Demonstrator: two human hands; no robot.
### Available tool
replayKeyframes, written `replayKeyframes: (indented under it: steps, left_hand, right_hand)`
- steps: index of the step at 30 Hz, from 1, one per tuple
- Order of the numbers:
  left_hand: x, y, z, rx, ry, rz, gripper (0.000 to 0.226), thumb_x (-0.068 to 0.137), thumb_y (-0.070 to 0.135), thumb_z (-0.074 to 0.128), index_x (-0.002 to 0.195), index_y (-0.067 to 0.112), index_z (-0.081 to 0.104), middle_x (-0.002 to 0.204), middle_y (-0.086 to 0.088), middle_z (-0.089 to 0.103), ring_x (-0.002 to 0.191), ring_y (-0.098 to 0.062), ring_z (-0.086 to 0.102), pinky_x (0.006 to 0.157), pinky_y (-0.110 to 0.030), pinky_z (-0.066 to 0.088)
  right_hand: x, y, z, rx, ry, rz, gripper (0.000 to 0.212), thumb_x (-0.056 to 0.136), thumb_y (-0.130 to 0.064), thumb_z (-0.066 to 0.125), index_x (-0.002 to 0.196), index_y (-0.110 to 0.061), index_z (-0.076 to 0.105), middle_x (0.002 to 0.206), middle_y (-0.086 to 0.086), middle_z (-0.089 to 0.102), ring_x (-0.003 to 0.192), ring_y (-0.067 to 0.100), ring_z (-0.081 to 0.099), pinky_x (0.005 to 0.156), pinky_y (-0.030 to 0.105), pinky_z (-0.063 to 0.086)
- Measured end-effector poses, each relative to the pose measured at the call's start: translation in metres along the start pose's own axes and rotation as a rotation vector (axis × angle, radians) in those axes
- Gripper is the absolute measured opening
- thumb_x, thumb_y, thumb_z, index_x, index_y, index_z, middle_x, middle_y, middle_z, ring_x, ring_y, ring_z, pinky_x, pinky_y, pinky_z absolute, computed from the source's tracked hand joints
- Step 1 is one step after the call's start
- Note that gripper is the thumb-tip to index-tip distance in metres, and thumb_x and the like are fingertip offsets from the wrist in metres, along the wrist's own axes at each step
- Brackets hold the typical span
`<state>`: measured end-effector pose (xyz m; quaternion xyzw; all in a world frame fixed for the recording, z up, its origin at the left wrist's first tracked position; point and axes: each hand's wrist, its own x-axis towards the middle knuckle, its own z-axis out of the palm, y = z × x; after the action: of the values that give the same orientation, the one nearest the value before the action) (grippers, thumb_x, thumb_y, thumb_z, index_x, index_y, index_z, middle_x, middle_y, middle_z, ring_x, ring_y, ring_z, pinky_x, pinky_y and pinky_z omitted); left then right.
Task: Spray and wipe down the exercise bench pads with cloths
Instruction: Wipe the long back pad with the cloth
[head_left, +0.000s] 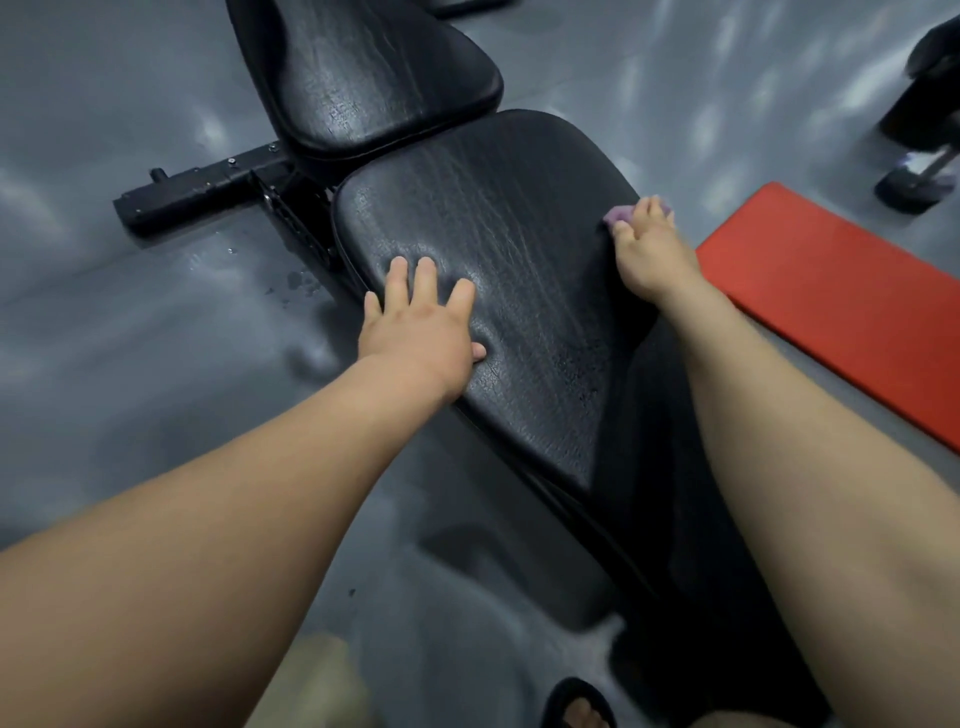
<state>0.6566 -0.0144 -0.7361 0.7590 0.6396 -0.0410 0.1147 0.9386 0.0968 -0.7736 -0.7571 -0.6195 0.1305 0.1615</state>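
Head view shows the wiping step: the left hand (421, 322) rests flat, fingers straight, on the near pad (519, 208) while the right hand (652, 252) presses the purple cloth (619, 213) to that pad's right edge with spread fingers; next, I judge, sweep it across
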Motion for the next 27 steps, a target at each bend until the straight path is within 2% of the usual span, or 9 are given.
replayKeyframes:
  steps: [3,5,8,13,15,18,22,24,27]
  left_hand:
    - [-0.001,-0.001,0.001,-0.003,0.007,0.005,0.061,0.103,0.051,0.047,0.154,0.029,0.020,0.169,-0.011,-0.005,0.155,-0.036,-0.011,0.124,-0.057,0.008]
    - [-0.001,-0.001,0.003,-0.003,0.017,0.007,0.062,0.104,0.051,0.046,0.155,0.030,0.019,0.169,-0.011,-0.005,0.155,-0.036,-0.011,0.124,-0.057,0.008]
    - [-0.001,-0.001,0.005,0.006,0.024,0.008,0.064,0.104,0.052,0.045,0.157,0.030,0.017,0.169,-0.012,-0.006,0.155,-0.037,-0.012,0.124,-0.057,0.007]
    - [-0.002,0.002,0.005,-0.004,0.024,0.001,0.064,0.105,0.050,0.045,0.157,0.030,0.017,0.169,-0.013,-0.007,0.155,-0.037,-0.013,0.124,-0.058,0.006]
    - [-0.002,0.001,0.005,0.001,0.030,0.001,0.064,0.104,0.051,0.046,0.157,0.030,0.017,0.169,-0.013,-0.005,0.155,-0.037,-0.012,0.124,-0.058,0.007]
    - [-0.003,0.000,0.004,-0.008,0.030,0.004,0.065,0.104,0.051,0.046,0.157,0.030,0.018,0.170,-0.013,-0.005,0.155,-0.036,-0.011,0.125,-0.057,0.007]
    - [-0.002,-0.002,0.006,-0.020,0.045,0.010,0.065,0.104,0.051,0.047,0.157,0.029,0.018,0.169,-0.013,-0.005,0.155,-0.036,-0.012,0.124,-0.057,0.006]
    - [-0.001,-0.002,0.006,-0.023,0.046,0.009,0.065,0.104,0.050,0.047,0.158,0.029,0.018,0.169,-0.013,-0.006,0.155,-0.037,-0.012,0.124,-0.057,0.005]
    - [-0.002,0.000,0.005,-0.036,0.033,0.009,0.064,0.104,0.051,0.047,0.157,0.030,0.019,0.169,-0.012,-0.006,0.155,-0.036,-0.013,0.125,-0.057,0.005]
  right_hand:
    - [-0.031,0.001,0.005,-0.017,-0.037,-0.018,0.060,0.109,-0.037,0.027,0.160,-0.007,0.017,0.170,0.013,0.007,0.157,0.031,0.004,0.127,0.043,0.009]
    - [-0.069,0.003,0.011,0.000,-0.041,-0.051,0.062,0.110,-0.038,0.028,0.162,-0.009,0.012,0.170,0.010,0.002,0.157,0.027,0.001,0.127,0.043,0.007]
    - [-0.108,0.006,0.024,-0.002,-0.002,-0.115,0.060,0.111,-0.034,0.030,0.161,-0.006,0.013,0.170,0.012,0.004,0.157,0.023,0.001,0.126,0.036,0.003]
    - [-0.049,-0.011,0.010,-0.026,-0.061,-0.071,0.061,0.110,-0.036,0.026,0.161,-0.005,0.014,0.170,0.012,0.002,0.157,0.026,-0.002,0.126,0.049,0.010]
    - [-0.029,-0.022,0.003,-0.031,-0.084,-0.036,0.061,0.109,-0.035,0.025,0.160,-0.003,0.015,0.170,0.014,0.001,0.157,0.030,-0.003,0.126,0.049,0.010]
    - [-0.053,-0.030,0.004,-0.030,-0.097,-0.051,0.063,0.110,-0.037,0.026,0.162,-0.006,0.008,0.170,0.010,-0.001,0.157,0.030,-0.002,0.126,0.051,0.011]
    - [-0.112,-0.016,0.017,-0.050,-0.115,-0.198,0.062,0.110,-0.035,0.030,0.162,-0.006,0.011,0.170,0.008,0.000,0.157,0.023,-0.003,0.128,0.037,0.003]
    - [-0.102,-0.014,0.010,-0.077,-0.148,-0.216,0.061,0.111,-0.034,0.030,0.162,-0.007,0.010,0.170,0.007,-0.001,0.157,0.021,-0.004,0.127,0.034,0.000]
    - [-0.055,-0.027,-0.002,-0.121,-0.184,-0.166,0.062,0.111,-0.035,0.027,0.162,-0.007,0.006,0.170,0.008,-0.004,0.157,0.024,-0.007,0.126,0.036,0.000]
